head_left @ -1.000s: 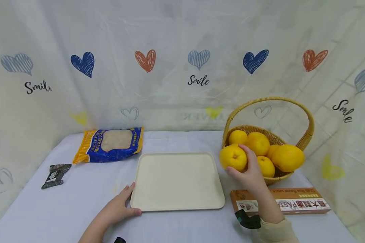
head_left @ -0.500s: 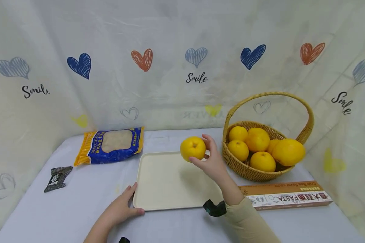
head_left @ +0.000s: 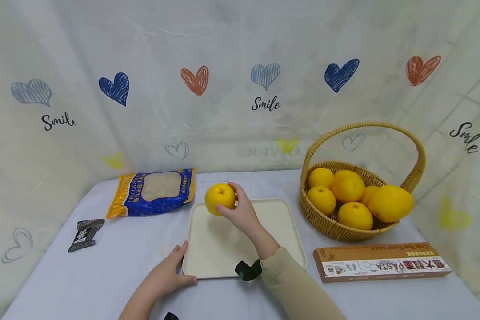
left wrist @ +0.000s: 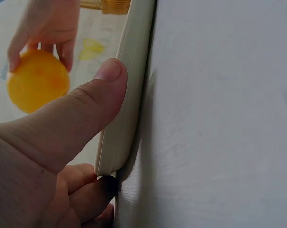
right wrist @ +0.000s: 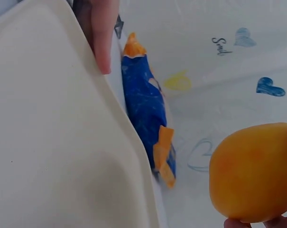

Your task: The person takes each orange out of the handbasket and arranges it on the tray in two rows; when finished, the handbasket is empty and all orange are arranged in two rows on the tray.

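My right hand (head_left: 242, 213) grips a yellow-orange citrus fruit, an orange (head_left: 217, 199), between thumb and fingers. Hand and fruit are raised above the far left part of a cream rectangular tray (head_left: 264, 240), which carries nothing. In the right wrist view the orange (right wrist: 252, 173) hangs beyond the tray's rim, with fingertips at its lower and right edges. My left hand (head_left: 166, 273) holds the tray's near left corner. The left wrist view shows its thumb (left wrist: 86, 102) along the tray's outer wall (left wrist: 129, 95) and the other fingers bent by the corner.
A wicker basket (head_left: 318, 220) with a tall handle stands at the right, holding several oranges and a larger yellow fruit (head_left: 390, 203). A long pasta box (head_left: 382, 262) lies before it. Back left is a blue-yellow pasta bag (head_left: 152, 193); a small black packet (head_left: 86, 235) lies further left.
My right hand has carried the orange from the basket leftward, over the tray to its far left part. My left hand has stayed at the tray's corner. The view has shifted slightly.
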The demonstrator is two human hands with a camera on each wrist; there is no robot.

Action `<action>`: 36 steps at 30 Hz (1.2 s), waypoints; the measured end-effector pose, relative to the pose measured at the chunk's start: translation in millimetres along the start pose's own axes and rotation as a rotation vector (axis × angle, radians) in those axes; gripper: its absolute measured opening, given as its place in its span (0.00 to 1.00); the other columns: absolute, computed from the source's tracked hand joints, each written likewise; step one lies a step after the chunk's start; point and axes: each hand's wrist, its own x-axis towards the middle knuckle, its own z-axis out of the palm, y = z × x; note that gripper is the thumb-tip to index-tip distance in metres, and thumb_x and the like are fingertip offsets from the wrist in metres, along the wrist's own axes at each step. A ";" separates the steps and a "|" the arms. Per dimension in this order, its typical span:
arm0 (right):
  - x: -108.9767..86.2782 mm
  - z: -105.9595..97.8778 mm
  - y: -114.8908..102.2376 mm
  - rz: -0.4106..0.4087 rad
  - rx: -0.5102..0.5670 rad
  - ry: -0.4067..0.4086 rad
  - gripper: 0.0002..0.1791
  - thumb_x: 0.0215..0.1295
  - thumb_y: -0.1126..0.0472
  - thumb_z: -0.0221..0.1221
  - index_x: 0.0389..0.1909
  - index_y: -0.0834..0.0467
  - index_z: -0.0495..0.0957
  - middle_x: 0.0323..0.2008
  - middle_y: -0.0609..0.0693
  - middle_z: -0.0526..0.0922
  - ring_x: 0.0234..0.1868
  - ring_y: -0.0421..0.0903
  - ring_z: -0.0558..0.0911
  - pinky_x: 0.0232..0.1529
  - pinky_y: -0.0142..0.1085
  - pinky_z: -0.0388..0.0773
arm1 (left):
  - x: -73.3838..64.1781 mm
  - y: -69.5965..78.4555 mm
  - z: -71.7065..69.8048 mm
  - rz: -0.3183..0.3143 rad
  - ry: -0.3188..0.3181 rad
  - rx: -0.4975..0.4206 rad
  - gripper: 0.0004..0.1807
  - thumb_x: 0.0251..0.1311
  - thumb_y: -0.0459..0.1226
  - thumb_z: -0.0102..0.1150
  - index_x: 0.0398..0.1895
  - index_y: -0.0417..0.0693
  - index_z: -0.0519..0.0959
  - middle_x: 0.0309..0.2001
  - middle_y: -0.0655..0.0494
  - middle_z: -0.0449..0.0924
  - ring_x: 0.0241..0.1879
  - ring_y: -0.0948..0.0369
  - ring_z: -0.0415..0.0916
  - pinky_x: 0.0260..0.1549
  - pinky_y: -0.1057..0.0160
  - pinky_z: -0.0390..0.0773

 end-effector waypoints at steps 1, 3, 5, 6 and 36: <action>3.6 3.8 1.7 0.004 -0.008 -0.006 0.39 0.53 0.55 0.63 0.65 0.56 0.56 0.58 0.53 0.67 0.54 0.51 0.71 0.51 0.44 0.75 | -0.3 -0.3 -0.4 0.000 0.001 0.001 0.61 0.30 0.60 0.69 0.69 0.47 0.53 0.67 0.33 0.52 0.65 0.38 0.53 0.57 0.37 0.59; 9.9 11.0 3.9 0.022 -0.032 -0.019 0.40 0.53 0.54 0.62 0.66 0.55 0.56 0.60 0.53 0.67 0.54 0.51 0.71 0.52 0.44 0.75 | -0.8 -0.3 -0.9 -0.001 0.000 0.000 0.61 0.30 0.59 0.69 0.69 0.46 0.53 0.67 0.33 0.52 0.65 0.38 0.53 0.57 0.37 0.59; 16.1 17.9 6.9 0.036 -0.061 -0.034 0.39 0.54 0.54 0.62 0.66 0.54 0.56 0.61 0.52 0.66 0.55 0.50 0.71 0.55 0.45 0.73 | -1.5 0.4 -1.4 0.000 0.000 -0.005 0.60 0.30 0.59 0.70 0.69 0.46 0.53 0.67 0.33 0.53 0.65 0.38 0.53 0.58 0.38 0.59; 18.9 21.2 8.2 0.044 -0.077 -0.041 0.39 0.54 0.53 0.62 0.66 0.54 0.56 0.61 0.52 0.66 0.55 0.50 0.71 0.56 0.45 0.72 | -1.5 1.4 -1.6 0.002 -0.001 -0.005 0.60 0.30 0.58 0.70 0.69 0.45 0.54 0.66 0.33 0.53 0.64 0.38 0.54 0.58 0.37 0.59; 35.7 60.9 31.2 0.107 -0.321 -0.120 0.43 0.52 0.51 0.65 0.67 0.48 0.55 0.61 0.60 0.61 0.57 0.55 0.68 0.62 0.51 0.64 | -2.8 6.3 0.5 0.025 0.031 0.008 0.56 0.34 0.56 0.70 0.68 0.45 0.55 0.66 0.35 0.55 0.63 0.38 0.57 0.58 0.38 0.60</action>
